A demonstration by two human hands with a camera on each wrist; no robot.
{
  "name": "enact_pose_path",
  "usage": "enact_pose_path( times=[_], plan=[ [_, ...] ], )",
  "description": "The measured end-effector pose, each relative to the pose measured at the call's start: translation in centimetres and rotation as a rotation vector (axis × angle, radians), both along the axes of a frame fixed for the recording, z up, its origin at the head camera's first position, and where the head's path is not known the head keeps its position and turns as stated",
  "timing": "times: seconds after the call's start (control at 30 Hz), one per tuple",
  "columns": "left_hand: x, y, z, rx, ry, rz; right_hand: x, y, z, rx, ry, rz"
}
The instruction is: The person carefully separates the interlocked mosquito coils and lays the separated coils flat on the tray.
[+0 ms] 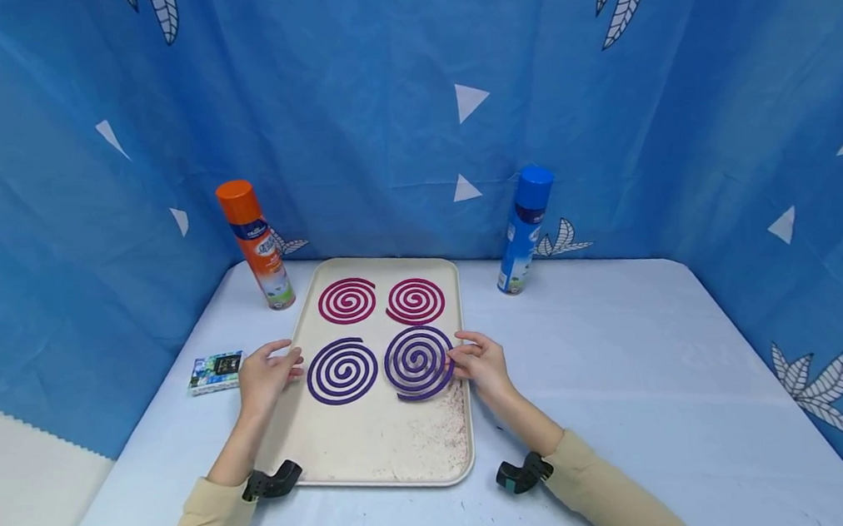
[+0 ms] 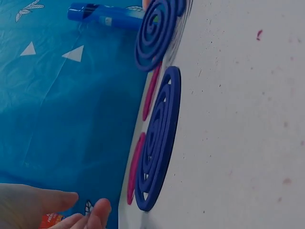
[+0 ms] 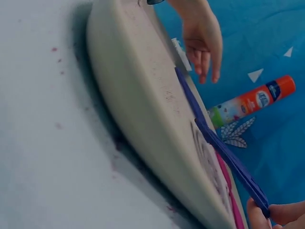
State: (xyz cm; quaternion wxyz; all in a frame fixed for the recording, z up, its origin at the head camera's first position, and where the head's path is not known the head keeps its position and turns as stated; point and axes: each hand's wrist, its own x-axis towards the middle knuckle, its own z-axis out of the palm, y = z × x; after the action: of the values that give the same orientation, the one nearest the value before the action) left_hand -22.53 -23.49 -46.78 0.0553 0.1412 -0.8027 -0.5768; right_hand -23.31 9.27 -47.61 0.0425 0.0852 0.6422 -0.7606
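My right hand (image 1: pixel 481 364) pinches the right edge of a purple mosquito coil (image 1: pixel 418 358) between thumb and fingers. In the right wrist view this coil (image 3: pixel 233 162) is tilted and raised off the cream tray (image 1: pixel 378 451), with its shadow beneath. A second purple coil (image 1: pixel 344 372) lies flat on the tray to its left. Two magenta coils, one left (image 1: pixel 347 301) and one right (image 1: pixel 415 301), lie behind them. At the tray's left rim, my left hand (image 1: pixel 264 379) hovers with loosely bent fingers, holding nothing; thumb and fingers stand apart in the left wrist view.
An orange spray can (image 1: pixel 258 248) stands behind the tray's left side, a blue spray can (image 1: pixel 524 233) behind its right. A small patterned box (image 1: pixel 215 373) lies left of my left hand. Blue patterned cloth (image 1: pixel 379 116) hangs behind the white table (image 1: pixel 612 380).
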Motion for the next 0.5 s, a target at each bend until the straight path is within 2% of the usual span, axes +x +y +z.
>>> enact_pose_path(
  times=[0.2,0.37,0.5],
  plan=[
    [-0.1,1.0,0.3,0.075,0.052,-0.046,0.3,-0.1,-0.7,0.09,-0.013,-0.016],
    [-0.1,1.6,0.5,0.066,0.077,-0.076,0.7,0.0,-0.1,0.188,0.012,0.032],
    [-0.4,2.4,0.9,0.029,0.119,-0.132,1.0,0.7,0.7,0.23,0.032,0.049]
  ],
)
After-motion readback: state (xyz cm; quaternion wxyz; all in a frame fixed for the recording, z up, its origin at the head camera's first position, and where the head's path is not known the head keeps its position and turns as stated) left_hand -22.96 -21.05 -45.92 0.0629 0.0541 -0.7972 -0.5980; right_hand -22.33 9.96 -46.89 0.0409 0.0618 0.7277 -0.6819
